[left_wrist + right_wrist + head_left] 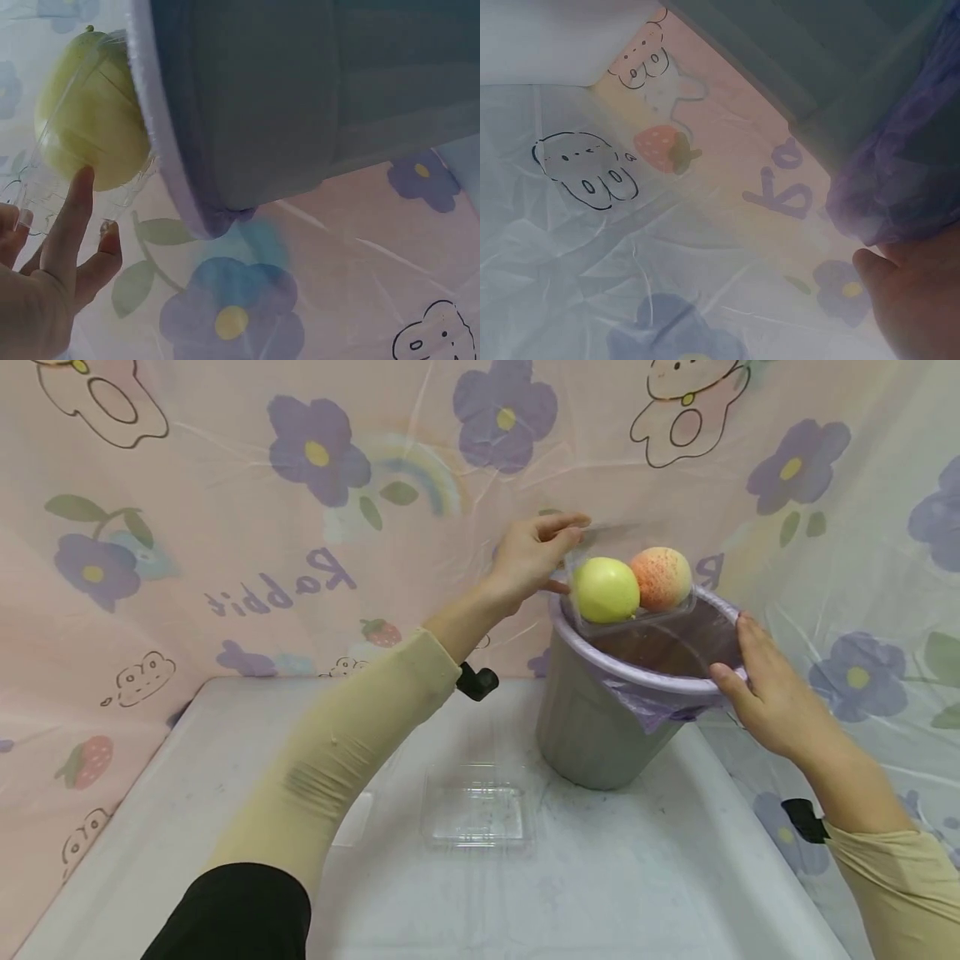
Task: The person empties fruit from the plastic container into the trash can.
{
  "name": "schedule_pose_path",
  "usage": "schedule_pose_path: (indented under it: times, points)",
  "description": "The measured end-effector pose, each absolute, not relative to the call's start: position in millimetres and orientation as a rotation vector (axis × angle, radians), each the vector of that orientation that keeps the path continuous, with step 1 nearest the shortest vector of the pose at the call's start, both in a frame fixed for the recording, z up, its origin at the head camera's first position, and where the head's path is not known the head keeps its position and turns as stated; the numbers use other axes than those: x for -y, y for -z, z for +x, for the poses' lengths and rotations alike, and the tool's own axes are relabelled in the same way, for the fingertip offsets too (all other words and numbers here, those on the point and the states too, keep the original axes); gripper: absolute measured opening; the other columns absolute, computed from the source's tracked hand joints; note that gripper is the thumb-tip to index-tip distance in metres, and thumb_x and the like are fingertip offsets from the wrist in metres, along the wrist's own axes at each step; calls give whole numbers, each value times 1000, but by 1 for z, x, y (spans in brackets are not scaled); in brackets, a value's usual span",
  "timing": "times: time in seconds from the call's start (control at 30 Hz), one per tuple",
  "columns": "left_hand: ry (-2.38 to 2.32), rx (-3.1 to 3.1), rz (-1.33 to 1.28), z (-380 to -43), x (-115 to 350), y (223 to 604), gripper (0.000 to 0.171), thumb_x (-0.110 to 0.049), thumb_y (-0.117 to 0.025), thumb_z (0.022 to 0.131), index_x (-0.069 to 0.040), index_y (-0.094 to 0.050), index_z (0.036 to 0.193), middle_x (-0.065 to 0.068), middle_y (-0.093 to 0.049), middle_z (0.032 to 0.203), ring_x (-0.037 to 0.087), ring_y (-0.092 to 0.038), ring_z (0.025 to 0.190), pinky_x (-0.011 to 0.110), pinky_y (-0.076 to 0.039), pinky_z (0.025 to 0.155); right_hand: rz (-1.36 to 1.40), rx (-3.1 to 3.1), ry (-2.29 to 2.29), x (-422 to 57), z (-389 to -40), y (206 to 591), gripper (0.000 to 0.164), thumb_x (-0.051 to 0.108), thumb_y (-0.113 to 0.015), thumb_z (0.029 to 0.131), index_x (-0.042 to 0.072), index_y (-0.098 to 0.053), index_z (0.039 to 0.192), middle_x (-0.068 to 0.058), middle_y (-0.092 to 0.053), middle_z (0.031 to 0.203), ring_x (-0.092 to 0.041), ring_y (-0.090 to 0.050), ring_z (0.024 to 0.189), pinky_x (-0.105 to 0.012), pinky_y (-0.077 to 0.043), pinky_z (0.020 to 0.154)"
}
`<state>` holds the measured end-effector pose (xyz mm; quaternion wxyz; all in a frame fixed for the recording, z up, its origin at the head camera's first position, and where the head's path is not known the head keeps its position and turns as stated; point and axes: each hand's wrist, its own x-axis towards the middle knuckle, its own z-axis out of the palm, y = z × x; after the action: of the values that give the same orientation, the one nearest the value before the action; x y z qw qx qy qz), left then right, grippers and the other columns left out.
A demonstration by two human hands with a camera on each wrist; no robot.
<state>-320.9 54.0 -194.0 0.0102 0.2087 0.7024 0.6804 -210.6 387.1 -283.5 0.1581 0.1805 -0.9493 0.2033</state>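
Observation:
In the head view my left hand [532, 556] grips the left end of a clear plastic box [600, 625] over the bin's mouth. The box carries a yellow-green fruit [606, 591] with a short stem and, to its right, a peach [662, 578]. From the left wrist camera, fingers [71, 217] show spread along the clear plastic, close to the yellow-green fruit [94, 112]. My right hand [776, 697] holds the right side of the rim of a grey trash can [603, 727], which leans on the table. A purple bag [647, 702] lines the can and folds over its rim.
Another clear plastic box [478, 814] rests on the white-covered table [615, 877], in front of the can. Left of it lies a flat pale piece [354, 820], partly behind my left sleeve. A patterned curtain [405, 560] hangs along the back and sides.

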Motion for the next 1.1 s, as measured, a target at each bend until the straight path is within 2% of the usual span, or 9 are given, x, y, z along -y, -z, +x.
schedule_pose_path:
  times: [0.2,0.3,0.43,0.53,0.7,0.8,0.9,1.0,1.1]
  points:
    - [-2060,-2290,797,-324,-65,204,32,-19,-58,108,-15,-69,138,-6,-67,137,8,-43,64,34,-64,70,531,2703,-585,-387,-212,284,73,32,-36,113,-13,-2,160,-37,-2,167,-49,0,156,-49,4,129]
    - [-1967,-2403,846,-325,-69,206,32,-22,-58,109,-19,-69,139,-8,-67,138,7,-40,55,25,-55,56,536,2700,-589,-387,-213,284,73,32,-36,113,-13,-2,160,-36,-2,167,-49,1,156,-49,4,129]
    - [-1840,-2524,889,-325,-74,208,33,-25,-57,109,-23,-68,140,-8,-67,139,6,-53,55,21,-36,43,534,2703,-586,-387,-212,284,73,33,-36,113,-12,-2,160,-35,-1,167,-48,1,156,-49,5,129]
    - [-1797,-2583,934,-325,-78,210,32,-24,-57,109,-22,-69,139,-6,-67,140,5,-65,68,19,-34,42,529,2706,-586,-387,-212,284,74,33,-36,113,-12,-1,161,-35,-1,167,-48,1,157,-49,5,129]
    - [-1786,-2666,972,-326,-83,215,30,-22,-59,108,-21,-72,135,-8,-68,138,7,-69,75,19,-33,42,531,2704,-590,-388,-212,284,73,32,-36,113,-11,-1,161,-34,0,168,-48,2,157,-48,5,129]
    - [-1757,-2738,1006,-327,-86,219,29,-22,-60,108,-21,-72,134,-8,-67,139,6,-67,81,17,-41,51,535,2700,-590,-388,-213,285,73,32,-37,113,-12,-2,160,-34,0,168,-48,1,156,-49,5,129]
    - [-1675,-2861,1079,-329,-88,222,29,-21,-61,107,-19,-73,134,-6,-67,140,0,-65,111,12,-48,74,537,2694,-591,-388,-213,285,73,32,-37,113,-12,-2,160,-35,-1,167,-48,1,156,-49,5,129]
    - [-1566,-2973,1167,-333,-89,224,28,-20,-62,107,-18,-74,132,-5,-69,136,4,-59,128,8,-42,97,544,2687,-597,-389,-213,285,73,31,-37,113,-12,-2,160,-35,-1,167,-48,0,157,-49,5,129]
    - [-1492,-3037,1278,-335,-89,228,27,-18,-63,106,-15,-74,130,-3,-71,134,9,-59,130,9,-38,106,546,2685,-600,-389,-212,285,73,31,-37,113,-12,-2,160,-35,-1,167,-48,0,157,-49,4,129]
